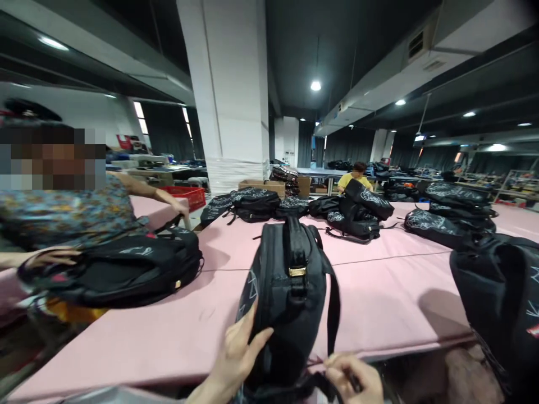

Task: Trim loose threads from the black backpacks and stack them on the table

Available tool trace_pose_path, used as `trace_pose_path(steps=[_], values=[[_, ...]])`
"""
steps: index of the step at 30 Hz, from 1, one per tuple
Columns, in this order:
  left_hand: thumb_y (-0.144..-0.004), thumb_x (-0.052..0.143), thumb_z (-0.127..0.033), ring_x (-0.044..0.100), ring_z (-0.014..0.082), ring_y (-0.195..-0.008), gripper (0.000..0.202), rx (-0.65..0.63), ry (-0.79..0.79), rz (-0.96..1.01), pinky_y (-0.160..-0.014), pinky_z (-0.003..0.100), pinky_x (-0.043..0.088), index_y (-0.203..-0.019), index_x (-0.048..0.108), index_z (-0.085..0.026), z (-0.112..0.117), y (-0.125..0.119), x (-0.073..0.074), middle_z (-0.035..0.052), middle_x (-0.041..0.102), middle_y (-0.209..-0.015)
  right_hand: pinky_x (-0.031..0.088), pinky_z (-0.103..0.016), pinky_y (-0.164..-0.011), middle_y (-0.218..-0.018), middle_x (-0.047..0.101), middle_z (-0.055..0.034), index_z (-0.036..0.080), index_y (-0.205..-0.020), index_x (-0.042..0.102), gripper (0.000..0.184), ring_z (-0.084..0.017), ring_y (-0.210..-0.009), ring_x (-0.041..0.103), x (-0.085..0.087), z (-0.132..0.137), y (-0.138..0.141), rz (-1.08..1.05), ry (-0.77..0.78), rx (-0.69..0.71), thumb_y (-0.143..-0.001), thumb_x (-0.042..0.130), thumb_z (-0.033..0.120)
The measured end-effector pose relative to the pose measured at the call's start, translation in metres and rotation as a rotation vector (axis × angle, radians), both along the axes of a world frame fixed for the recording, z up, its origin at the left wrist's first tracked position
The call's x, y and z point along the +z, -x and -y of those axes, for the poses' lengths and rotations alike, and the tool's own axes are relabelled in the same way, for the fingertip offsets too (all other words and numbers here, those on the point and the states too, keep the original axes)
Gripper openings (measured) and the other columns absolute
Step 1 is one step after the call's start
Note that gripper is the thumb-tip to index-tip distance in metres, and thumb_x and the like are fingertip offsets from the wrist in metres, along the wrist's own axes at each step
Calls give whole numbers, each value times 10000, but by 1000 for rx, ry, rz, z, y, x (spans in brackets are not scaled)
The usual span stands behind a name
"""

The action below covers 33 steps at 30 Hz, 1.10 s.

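Note:
A black backpack with white line print and a gold buckle lies on the pink table right in front of me, its top handle pointing away. My left hand rests on the near left side of the bag, fingers spread against the fabric. My right hand is at the bag's near bottom edge, fingers pinched on a black strap or zipper pull.
At the left a person in a patterned shirt handles another black backpack. Several more black backpacks lie across the table's far side and at the right edge. A second person sits far back. A white pillar stands behind.

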<state>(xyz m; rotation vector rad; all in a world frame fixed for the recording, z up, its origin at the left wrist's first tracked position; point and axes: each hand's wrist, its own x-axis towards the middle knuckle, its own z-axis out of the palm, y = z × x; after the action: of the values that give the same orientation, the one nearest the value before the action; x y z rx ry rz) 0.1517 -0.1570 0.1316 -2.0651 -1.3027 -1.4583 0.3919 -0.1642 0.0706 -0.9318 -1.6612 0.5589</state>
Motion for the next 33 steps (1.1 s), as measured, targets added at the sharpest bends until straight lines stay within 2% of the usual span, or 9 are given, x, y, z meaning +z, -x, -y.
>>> trace_pose_path(steps=[2,5,11,14,18,21,25,29,33], values=[[-884,422,-299,683,201,-789,418,25,84,58,-659,261,571,-1294,423,-218,-11,6,-6,47,707,-926,479,-216,-507,-673,660,-25,205,-643,592,216,-155,-569,608,19,-13,-5,-9,15,-52,-805,564,346],[-874,431,-325,676,219,-832,386,1,168,85,-713,297,567,-1239,490,-217,-16,9,-4,48,705,-937,470,-219,-536,-703,644,-33,202,-703,600,165,-155,-618,599,52,-29,-5,11,-44,-28,-824,552,303],[-864,463,-280,666,210,-875,402,-20,128,88,-741,296,559,-1257,476,-197,-14,3,-5,74,683,-1026,458,-246,-606,-752,614,-40,197,-807,595,107,-150,-691,582,102,-46,13,7,-269,34,-860,507,228],[-867,467,-259,663,202,-884,414,-21,103,87,-741,283,558,-1275,450,-187,-15,1,-7,79,680,-1034,430,-235,-578,-749,592,-35,194,-859,597,98,-129,-649,558,122,-50,19,84,-368,-39,-866,513,245],[-869,468,-243,662,195,-885,443,-13,110,82,-739,275,557,-1306,409,-198,-13,-5,-8,73,677,-1035,390,-232,-547,-794,587,-37,200,-905,612,222,-135,-638,559,146,-52,27,335,-385,-227,-799,605,395],[-876,458,-249,661,195,-879,463,-8,119,72,-740,274,554,-1328,378,-194,-10,-10,-10,78,681,-1009,351,-224,-526,-826,593,-26,213,-859,611,166,-138,-656,569,155,-56,28,470,-358,-297,-817,581,371],[-877,466,-255,662,186,-825,499,-13,81,41,-733,271,549,-1357,341,-200,-9,-15,-13,73,686,-959,324,-221,-522,-805,592,-13,205,-802,582,89,-133,-655,559,158,-65,17,490,-356,-324,-841,523,259],[-878,468,-228,654,165,-808,542,-78,24,21,-736,252,540,-1388,286,-207,-10,-22,-10,79,665,-1027,291,-229,-512,-843,606,-19,200,-803,571,93,-144,-698,565,155,-82,1,498,-385,-476,-827,486,172],[-877,463,-188,637,146,-732,563,-135,-22,14,-665,237,531,-1401,258,-208,-5,-35,-9,78,668,-978,265,-244,-509,-858,609,-38,187,-810,585,115,-155,-693,556,151,-107,-12,497,-345,-641,-830,472,187]])
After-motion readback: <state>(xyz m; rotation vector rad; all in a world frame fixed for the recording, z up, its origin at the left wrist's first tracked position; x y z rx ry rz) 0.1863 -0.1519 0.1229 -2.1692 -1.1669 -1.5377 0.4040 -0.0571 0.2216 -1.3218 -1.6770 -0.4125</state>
